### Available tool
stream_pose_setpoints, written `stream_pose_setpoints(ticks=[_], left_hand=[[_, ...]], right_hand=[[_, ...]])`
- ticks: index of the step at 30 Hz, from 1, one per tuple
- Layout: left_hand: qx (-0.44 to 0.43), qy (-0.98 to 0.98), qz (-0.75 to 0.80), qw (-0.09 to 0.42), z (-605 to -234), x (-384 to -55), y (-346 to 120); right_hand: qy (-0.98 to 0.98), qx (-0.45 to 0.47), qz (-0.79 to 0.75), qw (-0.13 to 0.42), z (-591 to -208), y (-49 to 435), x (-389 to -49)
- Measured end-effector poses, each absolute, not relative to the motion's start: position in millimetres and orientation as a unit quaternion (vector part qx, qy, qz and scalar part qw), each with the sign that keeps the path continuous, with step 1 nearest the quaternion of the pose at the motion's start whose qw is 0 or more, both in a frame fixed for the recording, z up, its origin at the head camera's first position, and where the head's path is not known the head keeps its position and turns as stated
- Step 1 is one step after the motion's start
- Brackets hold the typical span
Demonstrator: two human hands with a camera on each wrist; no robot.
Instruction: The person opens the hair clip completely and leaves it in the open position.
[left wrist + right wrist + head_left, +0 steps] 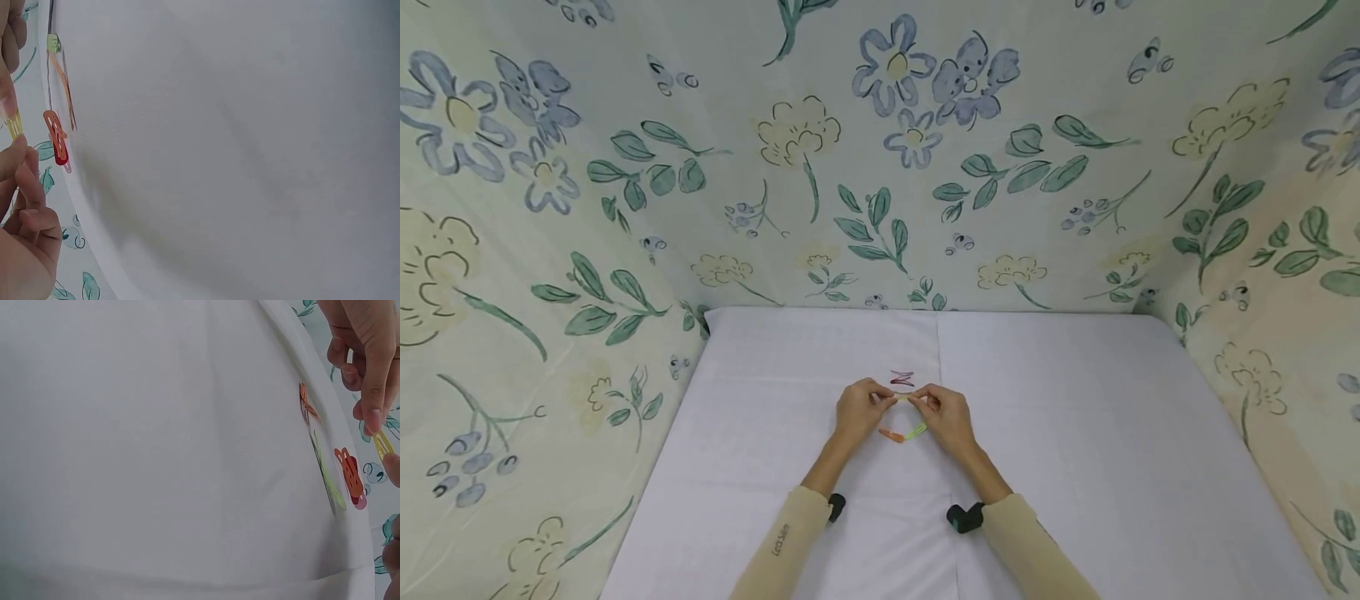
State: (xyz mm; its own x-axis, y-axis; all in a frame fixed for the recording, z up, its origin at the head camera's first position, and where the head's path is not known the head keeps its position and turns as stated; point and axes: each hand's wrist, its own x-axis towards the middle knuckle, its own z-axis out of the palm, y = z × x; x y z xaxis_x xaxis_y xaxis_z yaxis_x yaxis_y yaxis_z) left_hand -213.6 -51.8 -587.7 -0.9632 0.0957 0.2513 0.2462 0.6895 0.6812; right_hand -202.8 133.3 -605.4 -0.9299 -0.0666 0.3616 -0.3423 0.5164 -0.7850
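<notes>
Both hands meet over the middle of the white cloth. My left hand (859,414) and my right hand (947,418) pinch a small yellow hair clip (382,445) from opposite ends, fingertips close together. Between the wrists, an orange hair clip (891,435) and a green hair clip (915,431) lie end to end on the cloth, forming a shallow V. Just beyond the fingertips is a dark red zigzag shape (902,378). In the right wrist view, orange, red and pink hair clips (351,478) overlap near the hands. The fingers partly hide the yellow clip.
A white cloth (1075,433) with fold lines covers the table. Floral curtains (880,208) hang behind it and along both sides. Black wrist devices (965,518) sit at the sleeve cuffs.
</notes>
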Motion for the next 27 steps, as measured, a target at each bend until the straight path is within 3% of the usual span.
stream_pose_setpoints(ticks=[27], left_hand=[[-0.137,-0.913,-0.373,0.092,-588.3,-215.7,-61.5]], right_hand=[[-0.843,0.124,0.505,0.139,-612.1,141.3,-204.8]])
